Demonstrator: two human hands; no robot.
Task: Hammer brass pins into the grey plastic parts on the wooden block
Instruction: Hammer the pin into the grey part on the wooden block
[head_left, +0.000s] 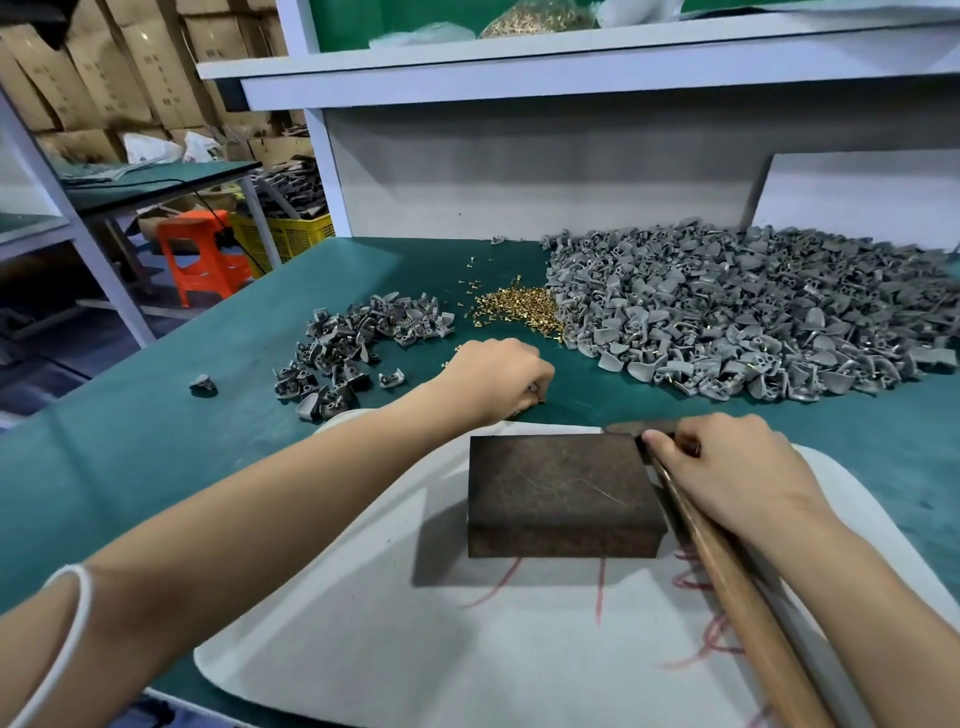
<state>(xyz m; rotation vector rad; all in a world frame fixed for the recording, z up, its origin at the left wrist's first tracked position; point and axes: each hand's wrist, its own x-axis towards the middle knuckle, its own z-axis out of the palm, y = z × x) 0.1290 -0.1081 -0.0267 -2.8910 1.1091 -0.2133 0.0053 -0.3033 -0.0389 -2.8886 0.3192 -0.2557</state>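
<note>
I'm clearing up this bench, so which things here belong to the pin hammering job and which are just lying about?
Job: dark wooden block, wooden-handled hammer, pile of small brass pins, large heap of grey plastic parts.
Lying about: orange plastic stool, yellow plastic crate, brown cardboard boxes.

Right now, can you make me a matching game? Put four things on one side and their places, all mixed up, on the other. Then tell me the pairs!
Things:
1. wooden block
2. brass pins
3. hammer
4. orange stool

Places:
A. gripped by the right hand
B. on the floor beyond the table
C. in the middle of the white mat
D. between the small grey pile and the big grey pile

Pairs: 1-C, 2-D, 3-A, 4-B.
</note>
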